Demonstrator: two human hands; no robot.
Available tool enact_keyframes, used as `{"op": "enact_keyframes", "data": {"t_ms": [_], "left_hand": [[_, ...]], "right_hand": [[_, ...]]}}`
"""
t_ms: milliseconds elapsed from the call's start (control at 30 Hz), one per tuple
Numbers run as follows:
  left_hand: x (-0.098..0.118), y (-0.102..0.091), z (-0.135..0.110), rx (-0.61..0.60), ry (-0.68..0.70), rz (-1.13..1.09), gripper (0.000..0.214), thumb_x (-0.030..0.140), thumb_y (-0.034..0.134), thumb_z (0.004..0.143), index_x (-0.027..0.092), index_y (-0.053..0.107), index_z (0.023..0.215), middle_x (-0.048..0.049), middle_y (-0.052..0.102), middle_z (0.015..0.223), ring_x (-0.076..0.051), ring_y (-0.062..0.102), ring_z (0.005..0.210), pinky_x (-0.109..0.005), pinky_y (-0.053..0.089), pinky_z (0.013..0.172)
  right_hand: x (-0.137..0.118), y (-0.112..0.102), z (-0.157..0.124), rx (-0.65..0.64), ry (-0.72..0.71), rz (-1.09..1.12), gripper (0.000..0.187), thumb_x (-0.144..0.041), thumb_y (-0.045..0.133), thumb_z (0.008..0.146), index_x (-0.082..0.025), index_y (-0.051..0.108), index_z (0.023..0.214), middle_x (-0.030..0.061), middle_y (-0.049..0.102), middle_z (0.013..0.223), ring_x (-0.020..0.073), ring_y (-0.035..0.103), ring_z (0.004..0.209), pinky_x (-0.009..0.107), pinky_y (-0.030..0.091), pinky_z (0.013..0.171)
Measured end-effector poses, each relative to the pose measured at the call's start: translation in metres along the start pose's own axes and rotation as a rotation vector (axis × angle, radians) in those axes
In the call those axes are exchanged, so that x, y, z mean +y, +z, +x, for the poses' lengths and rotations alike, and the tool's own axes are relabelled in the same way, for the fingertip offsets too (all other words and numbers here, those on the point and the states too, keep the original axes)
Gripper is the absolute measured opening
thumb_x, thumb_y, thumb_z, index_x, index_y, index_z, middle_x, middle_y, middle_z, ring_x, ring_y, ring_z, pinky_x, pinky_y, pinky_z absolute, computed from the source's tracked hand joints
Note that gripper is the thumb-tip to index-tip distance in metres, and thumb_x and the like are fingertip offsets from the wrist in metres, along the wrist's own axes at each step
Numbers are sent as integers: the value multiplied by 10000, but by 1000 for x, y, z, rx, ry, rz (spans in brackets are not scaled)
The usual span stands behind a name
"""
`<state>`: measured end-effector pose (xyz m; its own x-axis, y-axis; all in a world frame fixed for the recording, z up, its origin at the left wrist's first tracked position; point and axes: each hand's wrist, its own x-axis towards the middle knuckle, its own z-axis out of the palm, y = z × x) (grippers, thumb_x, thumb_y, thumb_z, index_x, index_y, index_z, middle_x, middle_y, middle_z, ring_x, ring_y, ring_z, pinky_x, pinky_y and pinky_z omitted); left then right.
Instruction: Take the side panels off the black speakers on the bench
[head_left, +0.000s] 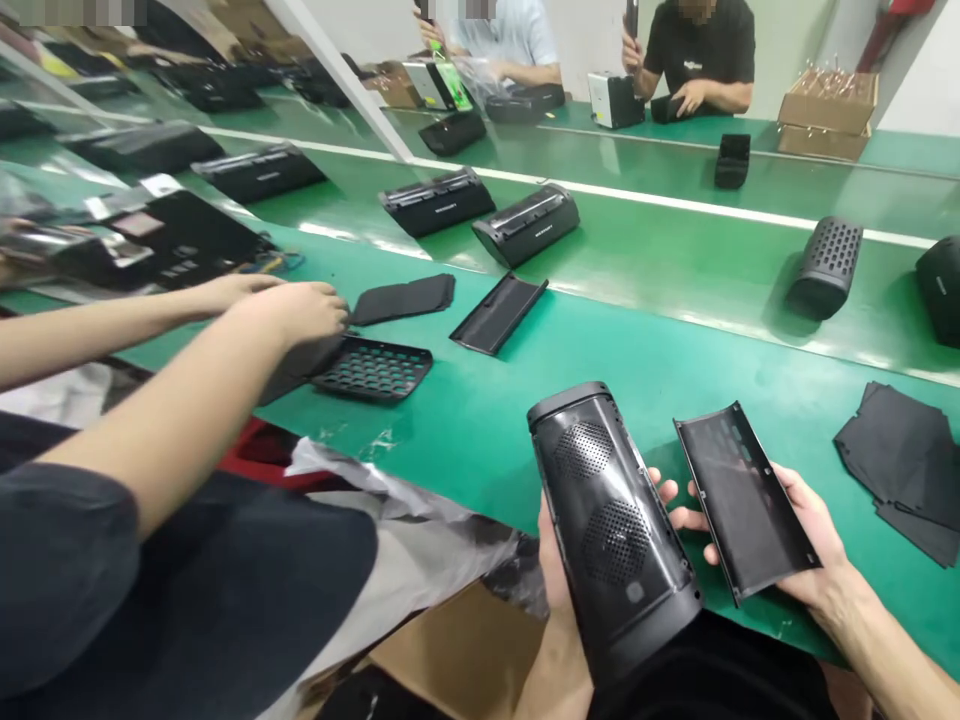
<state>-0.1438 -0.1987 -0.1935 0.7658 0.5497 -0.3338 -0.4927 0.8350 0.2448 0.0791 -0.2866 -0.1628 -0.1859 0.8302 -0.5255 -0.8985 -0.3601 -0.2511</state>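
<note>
My left hand point(559, 570) is wrapped round a black speaker body point(611, 520) with two round mesh openings, held upright and tilted over the near table edge. Its fingertips show at the body's right side. My right hand point(810, 545) grips a curved black grille panel point(742, 495) from below, just right of the speaker body and apart from it.
A co-worker's arms point(187, 400) reach from the left over a perforated black grille point(375, 368). Fabric pieces point(907, 465) lie at the right. Speaker shells point(525, 225) ride the green conveyor point(675, 270). Two people sit across. A cardboard box point(465, 650) stands below.
</note>
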Motion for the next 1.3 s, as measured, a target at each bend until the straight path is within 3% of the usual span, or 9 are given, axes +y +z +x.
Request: {"op": "enact_keyframes", "data": {"t_ms": [200,300,467,633,733,967,1067,1167,1300], "left_hand": [[-1,3,1,-81,71,-46,881,840,518,909,120,691,1387,-174,795,1229,-336,773,1074,-489,611,989],[-3,2,2,-80,83,-42,811,812,566,911,140,732,1334,-154,801,1237,-333,767,1114,-506,554,1100],[-2,11,1,-82,86,-64,698,722,643,921,125,784,1254,-179,805,1230,-399,747,1167,-563,553,1085],[-1,10,0,-13,94,-77,602,644,632,968,118,802,1206,-182,825,1146,-370,787,1047,-525,600,1001],[2,3,0,56,85,-71,642,659,606,975,88,796,1198,-200,818,1151,-384,780,1077,-533,585,1039],[7,1,-4,141,68,-57,602,639,658,908,98,816,1121,-179,831,1053,-424,760,1122,-577,564,1063],[9,4,-7,113,77,24,612,649,717,860,101,816,1114,-181,829,1057,-429,752,1135,-573,551,1075],[13,1,-9,99,68,132,694,706,702,869,74,795,1143,-200,824,1071,-422,749,1143,-550,542,1087],[29,-4,-16,211,23,289,759,732,649,906,66,737,1260,-196,826,1061,-397,771,1088,-526,571,1041]], "right_hand": [[-3,-2,3,-11,-44,9,583,-508,457,1030,-74,745,1293,182,769,1281,334,758,1112,454,631,855],[-5,-1,5,-3,-56,29,583,-507,453,1038,-70,734,1300,181,774,1268,319,771,1063,444,638,837],[-3,-4,6,-30,-78,19,517,-464,502,1039,-79,723,1304,190,777,1273,321,777,1065,459,646,844],[-2,-9,5,-90,-90,41,499,-406,491,1077,-48,697,1356,199,762,1312,324,775,1096,456,643,870],[-1,-10,5,-84,-92,45,510,-414,467,1088,-50,692,1364,202,760,1316,322,774,1097,455,643,871],[3,-8,4,65,-109,46,526,-442,492,1053,-60,735,1318,213,763,1312,348,780,1084,491,650,853],[7,-8,4,154,-104,67,564,-547,548,989,-108,800,1239,215,760,1324,382,781,1088,521,654,875],[13,-6,7,156,-109,70,579,-599,589,968,-137,818,1232,217,744,1356,400,774,1125,520,656,896],[28,2,17,144,-183,28,528,-535,692,964,-133,778,1294,204,752,1349,381,775,1141,490,656,906]]}}
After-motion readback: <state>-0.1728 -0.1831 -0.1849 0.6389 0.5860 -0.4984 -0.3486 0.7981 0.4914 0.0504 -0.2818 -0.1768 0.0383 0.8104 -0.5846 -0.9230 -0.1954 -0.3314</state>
